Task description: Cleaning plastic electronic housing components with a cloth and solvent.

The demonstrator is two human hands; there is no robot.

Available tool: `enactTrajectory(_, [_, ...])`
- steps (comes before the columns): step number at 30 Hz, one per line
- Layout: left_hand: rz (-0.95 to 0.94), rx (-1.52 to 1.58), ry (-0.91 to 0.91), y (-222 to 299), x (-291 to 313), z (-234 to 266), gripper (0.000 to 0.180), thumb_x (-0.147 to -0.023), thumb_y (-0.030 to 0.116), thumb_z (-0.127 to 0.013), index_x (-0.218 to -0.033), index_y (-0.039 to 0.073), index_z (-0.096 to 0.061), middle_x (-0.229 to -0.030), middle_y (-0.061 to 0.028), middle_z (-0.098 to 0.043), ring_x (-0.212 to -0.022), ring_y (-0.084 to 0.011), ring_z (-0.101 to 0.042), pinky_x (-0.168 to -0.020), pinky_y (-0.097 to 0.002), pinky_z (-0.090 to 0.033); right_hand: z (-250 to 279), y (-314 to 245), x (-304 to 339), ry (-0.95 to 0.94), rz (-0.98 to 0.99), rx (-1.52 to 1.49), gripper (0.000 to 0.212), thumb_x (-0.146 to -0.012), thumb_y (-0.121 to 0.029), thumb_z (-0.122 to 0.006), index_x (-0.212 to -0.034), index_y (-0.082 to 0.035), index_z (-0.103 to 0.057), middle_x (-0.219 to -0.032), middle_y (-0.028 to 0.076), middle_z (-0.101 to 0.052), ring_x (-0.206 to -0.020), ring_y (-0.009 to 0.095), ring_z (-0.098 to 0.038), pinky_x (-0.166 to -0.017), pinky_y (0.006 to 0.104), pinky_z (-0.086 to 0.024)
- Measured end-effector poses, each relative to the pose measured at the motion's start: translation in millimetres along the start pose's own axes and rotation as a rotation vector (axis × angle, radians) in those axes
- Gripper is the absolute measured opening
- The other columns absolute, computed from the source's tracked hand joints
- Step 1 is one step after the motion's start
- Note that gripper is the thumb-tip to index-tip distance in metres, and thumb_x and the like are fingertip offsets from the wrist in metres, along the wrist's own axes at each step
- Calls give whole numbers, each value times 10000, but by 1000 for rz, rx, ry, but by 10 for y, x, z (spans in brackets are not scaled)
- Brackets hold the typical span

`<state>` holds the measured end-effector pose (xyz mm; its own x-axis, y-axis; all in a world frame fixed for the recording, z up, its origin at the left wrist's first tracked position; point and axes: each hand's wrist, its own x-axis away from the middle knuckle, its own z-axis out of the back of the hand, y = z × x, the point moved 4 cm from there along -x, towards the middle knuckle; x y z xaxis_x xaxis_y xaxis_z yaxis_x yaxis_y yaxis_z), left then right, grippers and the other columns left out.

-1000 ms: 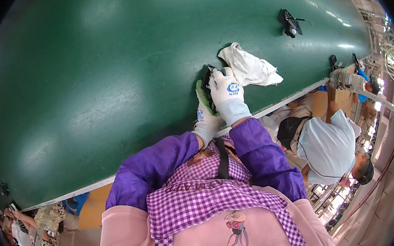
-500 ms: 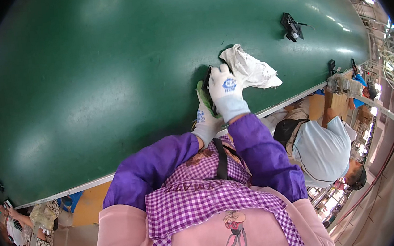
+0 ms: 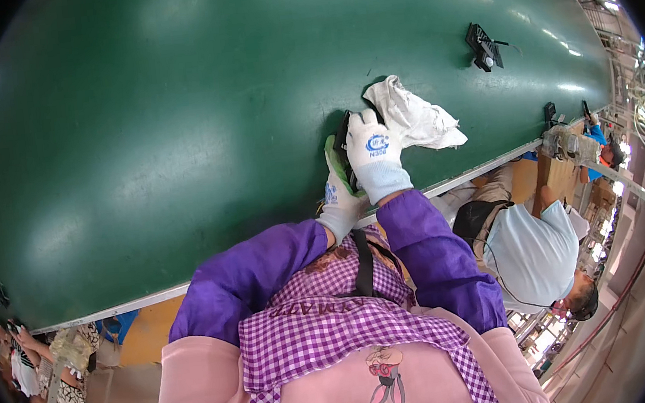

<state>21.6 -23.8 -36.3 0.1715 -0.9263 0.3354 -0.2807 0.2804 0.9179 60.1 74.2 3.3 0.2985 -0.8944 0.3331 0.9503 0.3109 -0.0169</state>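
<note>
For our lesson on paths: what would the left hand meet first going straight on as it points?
Likely nothing: ahead of the left hand, which holds a black item, only green tabletop shows up to the picture's edge, though depth is unclear.

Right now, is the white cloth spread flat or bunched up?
Bunched up: the white cloth lies creased and uneven on the green table, beside the gloved right hand.

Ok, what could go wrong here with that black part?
The black part is close to the near edge of the green table, so a slip from the left hand might send it over. The right hand covers much of it, so a poor grip could go unseen. The white cloth lies beside the right hand and might get snagged.
</note>
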Motion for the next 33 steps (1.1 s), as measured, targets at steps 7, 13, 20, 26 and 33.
enactTrajectory(7, [-9,-18,10,-28,38,28,1089,-692,117,-789,-1485,16,-49,-1430,-189,-344,-1322,-271,-374,-1083,-362,-325,11,-24,45,-18,30,65,224,-865,-191,-548,-1050,-68,-576,-1022,128,-585,-820,301,-662,-682,423,-542])
enactTrajectory(13, [16,12,-26,-67,15,-30,1055,-700,75,-760,-1487,15,-58,-1386,-178,-392,-1245,-258,-461,-1019,-351,-402,27,272,-31,106,28,-159,218,-876,-226,-555,-1012,-62,-604,-975,167,-611,-833,354,-643,-747,438,-517])
enactTrajectory(20, [-3,-34,-3,-52,27,23,1034,-703,9,-733,-1488,25,-60,-1328,-170,-438,-1153,-245,-516,-950,-340,-453,-137,954,286,-221,-690,-1192,156,-885,-192,-623,-847,-43,-641,-670,-17,-554,-527,82,-478,-460,263,-365])
enactTrajectory(26, [-19,-62,-14,-93,1,53,1040,-703,-7,-729,-1491,34,-53,-1316,-161,-452,-1104,-233,-531,-901,-328,-476,-211,1099,217,-371,-598,-1259,155,-891,-226,-620,-819,-92,-647,-614,-42,-509,-489,59,-445,-428,236,-334])
enactTrajectory(33, [-10,-88,-13,-94,8,53,1043,-701,24,-740,-1490,26,-57,-1306,-162,-455,-1103,-225,-534,-887,-332,-481,-269,879,-43,-411,-469,-1158,170,-876,-216,-639,-782,-74,-648,-631,-36,-531,-528,70,-444,-479,254,-349])
